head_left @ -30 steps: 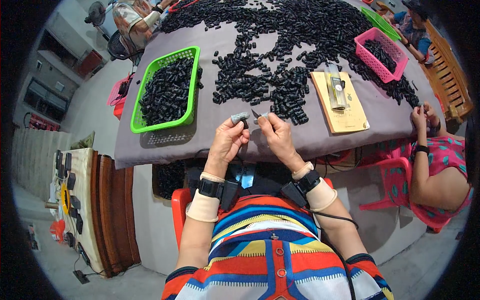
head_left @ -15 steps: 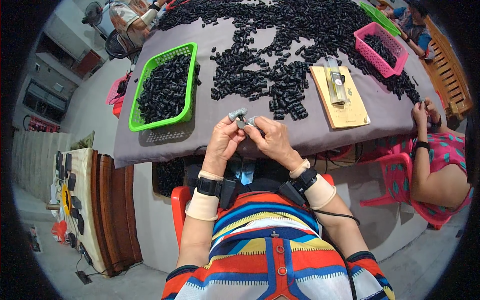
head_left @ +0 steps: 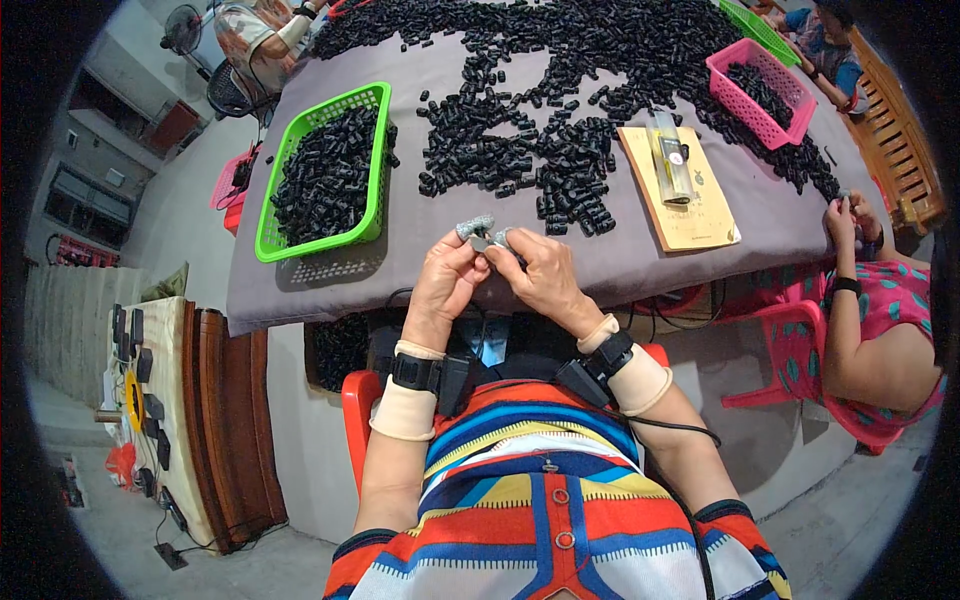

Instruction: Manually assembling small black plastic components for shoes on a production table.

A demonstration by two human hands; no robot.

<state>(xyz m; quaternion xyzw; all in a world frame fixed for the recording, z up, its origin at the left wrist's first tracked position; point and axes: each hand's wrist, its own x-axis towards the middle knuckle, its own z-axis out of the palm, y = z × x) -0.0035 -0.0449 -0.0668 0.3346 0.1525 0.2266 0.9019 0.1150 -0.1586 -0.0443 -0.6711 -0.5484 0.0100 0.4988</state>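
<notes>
My left hand (head_left: 447, 275) and my right hand (head_left: 543, 272) meet just over the near edge of the cloth-covered table (head_left: 330, 285). Grey wrapping covers a fingertip on each hand. Between the pinched fingers of both hands is a small dark piece (head_left: 480, 242), mostly hidden and too small to make out fully. Beyond my hands lie loose short black ribbed cylinders (head_left: 575, 215), spread in a heap toward the far side. To the left, a green basket (head_left: 383, 165) holds many more of these cylinders.
Right of the heap lies a tan pad (head_left: 705, 215) with a clear plastic case (head_left: 672, 165) on it. A pink basket (head_left: 800, 100) of black pieces stands farther right. At the right edge, another person's hands (head_left: 850, 215) work beside a pink chair (head_left: 775, 325). Cables hang below the table.
Both my hands keep their pinch in nearly the same place, with only slight finger movement. The whole view has shifted very slightly.
</notes>
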